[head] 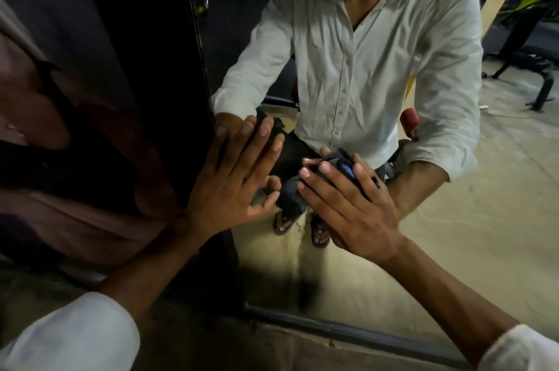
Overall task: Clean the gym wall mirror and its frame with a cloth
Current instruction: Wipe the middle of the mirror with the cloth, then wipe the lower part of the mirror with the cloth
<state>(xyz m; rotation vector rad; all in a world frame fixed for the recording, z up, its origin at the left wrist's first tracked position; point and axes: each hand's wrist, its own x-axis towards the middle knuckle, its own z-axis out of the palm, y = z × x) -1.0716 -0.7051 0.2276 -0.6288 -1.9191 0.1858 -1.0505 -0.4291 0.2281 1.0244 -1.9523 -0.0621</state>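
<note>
The hands are both up against the mirror (pixel 459 237); the left hand (pixel 233 177), left of centre in the frame, lies released and flat with fingers straight and spread, its palm on the glass just beside the dark upright at the mirror's left edge, holding nothing and seemingly bracing the person; its white sleeve (pixel 69 334) fills the lower left corner. Just to its right, near the middle of the frame, the right hand (pixel 348 204) has its fingers laid out fairly straight over the cloth (pixel 343 163), a dark bunched rag with a blue patch showing between the fingers, pressing it against the glass rather than clenching it; the reflection meets it fingertip to fingertip, so the cloth is in contact with the surface.

The step in hand looks like wiping the lower left part of the glass; the frame (pixel 332 329), a dark rail running along the bottom toward the lower right, is not touched by the cloth. The wide stretch of glass to the right, which shows a reflected floor and a gym bench (pixel 529 74) at the upper right, lies well apart from the cloth; the next move likely calls for steady pressure and a sweep rightward across it, with the braced hand kept off cleaned glass to avoid fresh prints.
</note>
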